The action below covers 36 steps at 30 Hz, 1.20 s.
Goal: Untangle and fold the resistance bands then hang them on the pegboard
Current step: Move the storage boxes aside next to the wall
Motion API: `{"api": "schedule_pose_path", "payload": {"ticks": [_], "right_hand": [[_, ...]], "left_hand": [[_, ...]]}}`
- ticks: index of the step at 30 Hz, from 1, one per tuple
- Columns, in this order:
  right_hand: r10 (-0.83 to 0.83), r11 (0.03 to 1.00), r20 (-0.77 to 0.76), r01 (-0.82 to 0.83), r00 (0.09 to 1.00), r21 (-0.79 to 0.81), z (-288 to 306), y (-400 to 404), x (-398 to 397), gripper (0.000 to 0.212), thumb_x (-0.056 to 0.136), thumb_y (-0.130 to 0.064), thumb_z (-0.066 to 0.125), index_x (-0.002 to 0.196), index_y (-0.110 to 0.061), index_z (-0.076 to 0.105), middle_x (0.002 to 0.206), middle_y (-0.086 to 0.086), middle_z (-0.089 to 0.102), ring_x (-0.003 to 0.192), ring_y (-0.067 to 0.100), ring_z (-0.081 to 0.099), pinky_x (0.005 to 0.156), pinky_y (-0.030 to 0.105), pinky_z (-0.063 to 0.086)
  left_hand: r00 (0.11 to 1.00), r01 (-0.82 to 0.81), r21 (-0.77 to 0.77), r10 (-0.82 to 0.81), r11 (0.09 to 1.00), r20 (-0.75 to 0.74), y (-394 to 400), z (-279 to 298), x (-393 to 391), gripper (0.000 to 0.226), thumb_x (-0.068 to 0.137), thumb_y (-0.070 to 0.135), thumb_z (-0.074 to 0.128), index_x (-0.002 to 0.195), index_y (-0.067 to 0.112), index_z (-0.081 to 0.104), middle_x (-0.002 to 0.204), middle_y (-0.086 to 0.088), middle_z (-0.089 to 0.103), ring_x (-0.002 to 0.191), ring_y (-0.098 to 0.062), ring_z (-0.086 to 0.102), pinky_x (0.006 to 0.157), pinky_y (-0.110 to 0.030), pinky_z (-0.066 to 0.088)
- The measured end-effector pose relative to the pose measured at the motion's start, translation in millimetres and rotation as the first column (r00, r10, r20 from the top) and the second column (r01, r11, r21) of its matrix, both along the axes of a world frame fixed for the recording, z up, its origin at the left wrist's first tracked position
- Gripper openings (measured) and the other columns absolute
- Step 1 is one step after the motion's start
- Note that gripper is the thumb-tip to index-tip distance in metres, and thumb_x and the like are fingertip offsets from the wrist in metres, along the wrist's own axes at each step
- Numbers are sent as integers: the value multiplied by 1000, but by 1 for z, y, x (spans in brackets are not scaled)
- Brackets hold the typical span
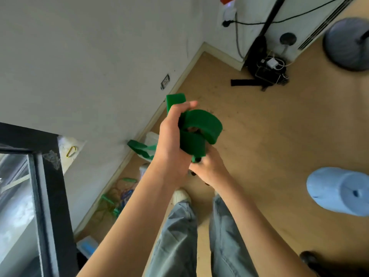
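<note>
Two hands on one wide green flat rubber resistance band (199, 126), held in air at waist height over tan wood-look floor (279, 146). Left hand (171, 140) wrapped round bundled folds, thumb up. Right hand (207, 168) pinching lower end from below; fingertips blurred. Likely folding step: keep layers flat, edges aligned, no twist in top loop; hold stack firm with left, feed slack with right. More band material: green loop (139, 147) by skirting, tangled thin cords (117, 198) on floor. Pegboard not in view.
</note>
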State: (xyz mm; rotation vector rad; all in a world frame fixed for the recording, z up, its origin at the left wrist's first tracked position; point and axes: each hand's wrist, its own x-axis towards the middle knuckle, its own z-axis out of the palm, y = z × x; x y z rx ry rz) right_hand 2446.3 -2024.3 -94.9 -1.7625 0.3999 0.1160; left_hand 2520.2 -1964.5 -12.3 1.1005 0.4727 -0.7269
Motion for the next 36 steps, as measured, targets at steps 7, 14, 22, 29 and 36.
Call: {"api": "schedule_pose_path", "payload": {"ticks": [7,14,22,29,36], "right_hand": [[-327,860,-105,342,939,378,48,-129,-7,42,66,0,70,97,-27,60,83,-8,72,80,8,67,68,23,55],[-543,827,-146,557,827,75,4,-198,-20,46,75,11,57,108,-22,54,104,1,64,94,12,62,76,20,51],[-154,987,-615,88,773,-137,-153,-199,-21,58,86,-13,62,137,-8,37,137,11,48,125,26,45,100,32,35],[24,991,-622,-99,782,-86,-278,-48,-37,39,89,-6,50,127,-14,50,132,9,52,116,24,51,86,23,38],[-13,971,-782,194,624,139,-460,115,-27,36,90,-29,55,117,-4,58,118,16,60,88,29,57,87,38,50]], "left_hand": [[961,272,368,-231,889,-154,-44,-63,-18,34,94,31,45,127,23,48,118,2,55,99,-8,58,84,-31,48],[919,31,83,5,996,-393,-150,-126,-44,19,96,16,41,90,5,56,87,-13,62,70,-20,64,62,-31,58],[909,287,354,-136,890,-394,-111,-240,-36,41,92,36,47,120,7,48,108,-8,50,98,-27,52,72,-39,50],[938,306,588,-133,748,-319,26,-351,-64,20,91,12,45,106,11,57,84,-4,55,65,-12,51,61,-26,43],[926,365,772,-115,521,-360,173,-512,-71,49,89,27,55,133,11,39,136,-13,43,109,-26,47,94,-43,47]]}}
